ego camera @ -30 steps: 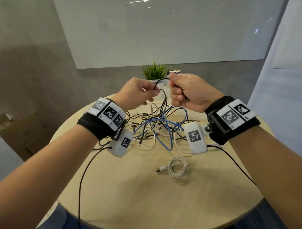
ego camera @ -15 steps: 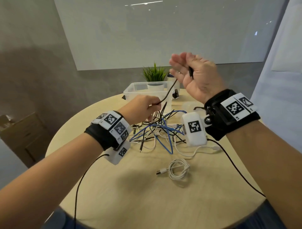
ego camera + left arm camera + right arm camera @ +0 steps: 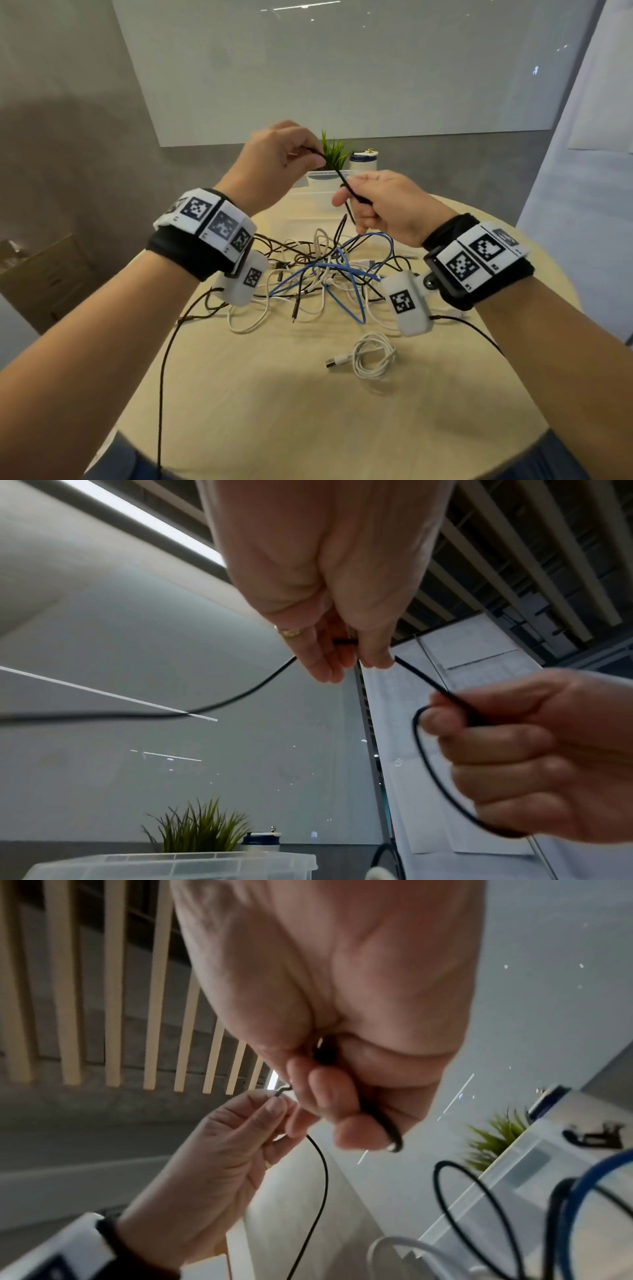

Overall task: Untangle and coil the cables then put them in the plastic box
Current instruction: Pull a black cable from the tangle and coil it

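Both hands are raised above a tangle of black, blue and white cables (image 3: 322, 274) on the round table. My left hand (image 3: 301, 150) pinches a thin black cable (image 3: 337, 171) between thumb and fingertips. My right hand (image 3: 352, 202) grips the same black cable lower down, with a loop of it round the fingers (image 3: 479, 750). The cable runs taut between the two hands and hangs down into the tangle. A coiled white cable (image 3: 371, 354) lies alone nearer me. The clear plastic box (image 3: 318, 178) stands behind the hands, mostly hidden.
A small green plant (image 3: 332, 154) and a white jar with a blue band (image 3: 363, 161) stand at the table's far edge behind the box. The wooden table (image 3: 308, 428) reaches toward me. A brown cabinet (image 3: 44, 274) sits low at the left.
The left hand rose from the tangle to above the box, still pinching the black cable. The right hand dropped from its raised position and closed round the cable, forming a loop.
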The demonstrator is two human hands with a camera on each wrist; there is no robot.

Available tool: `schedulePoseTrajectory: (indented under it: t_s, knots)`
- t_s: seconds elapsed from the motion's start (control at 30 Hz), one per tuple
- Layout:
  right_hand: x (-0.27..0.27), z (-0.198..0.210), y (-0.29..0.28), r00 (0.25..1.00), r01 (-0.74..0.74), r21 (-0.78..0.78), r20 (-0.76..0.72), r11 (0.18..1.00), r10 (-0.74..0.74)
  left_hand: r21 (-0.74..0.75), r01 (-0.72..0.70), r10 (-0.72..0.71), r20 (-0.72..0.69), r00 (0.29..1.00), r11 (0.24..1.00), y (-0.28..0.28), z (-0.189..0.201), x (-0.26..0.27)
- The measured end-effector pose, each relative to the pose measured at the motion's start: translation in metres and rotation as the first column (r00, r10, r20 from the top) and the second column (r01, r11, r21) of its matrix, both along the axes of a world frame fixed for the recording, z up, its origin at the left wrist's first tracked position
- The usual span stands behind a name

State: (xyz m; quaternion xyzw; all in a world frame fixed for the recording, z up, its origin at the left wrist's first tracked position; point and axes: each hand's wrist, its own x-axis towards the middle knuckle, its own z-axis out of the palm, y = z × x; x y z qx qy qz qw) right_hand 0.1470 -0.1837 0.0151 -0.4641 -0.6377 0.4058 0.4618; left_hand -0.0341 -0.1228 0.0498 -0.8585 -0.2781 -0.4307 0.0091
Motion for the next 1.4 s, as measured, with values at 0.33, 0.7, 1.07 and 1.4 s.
schedulePoseTrajectory:
  t_s: [0.33, 0.7, 1.07, 1.4]
  knots:
    - [-0.006, 0.02, -0.007, 0.779, -0.133, 0.146, -0.596, 0.98, 0.194, -0.439, -0.083, -0.019, -0.222, 0.975, 0.895, -0.018, -0.042, 0.02]
    - [0.008, 0.007, 0.012, 0.933, 0.326, 0.337, 0.038, 0.883, -0.358, -0.291, -0.157, -0.016, -0.515, 0.857, 0.944, -0.04, -0.032, 0.017]
    - [-0.007, -0.001, -0.007, 0.997, -0.003, 0.104, 0.08, 0.995, -0.006, -0.133, -0.149, 0.139, -0.08, 0.987, 0.98, -0.008, -0.004, 0.006]
    - [-0.003, 0.025, -0.006, 0.83, -0.047, 0.194, -0.538, 0.98, 0.146, -0.352, -0.223, 0.108, -0.318, 0.942, 0.909, -0.012, -0.044, 0.027]
